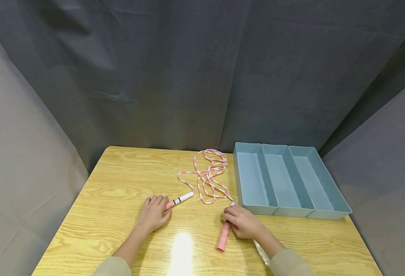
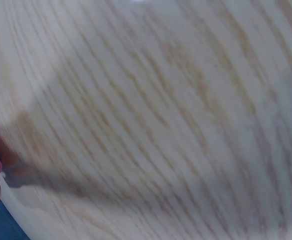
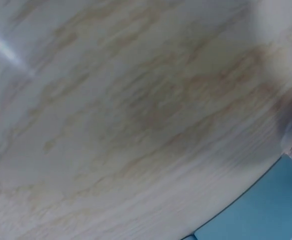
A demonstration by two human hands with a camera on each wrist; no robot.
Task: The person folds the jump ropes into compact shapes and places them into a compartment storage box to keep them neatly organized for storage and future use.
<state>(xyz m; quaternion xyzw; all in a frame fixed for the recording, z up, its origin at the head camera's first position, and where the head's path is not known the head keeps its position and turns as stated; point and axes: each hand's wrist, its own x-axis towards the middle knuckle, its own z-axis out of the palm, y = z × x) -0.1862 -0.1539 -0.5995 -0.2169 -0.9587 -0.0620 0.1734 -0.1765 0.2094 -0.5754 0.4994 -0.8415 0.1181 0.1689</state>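
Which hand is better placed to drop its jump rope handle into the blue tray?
Probably the right hand. It grips a pink handle right beside the near corner of the blue three-compartment tray. The left hand rests on the other handle farther left, with the beaded rope between it and the tray.
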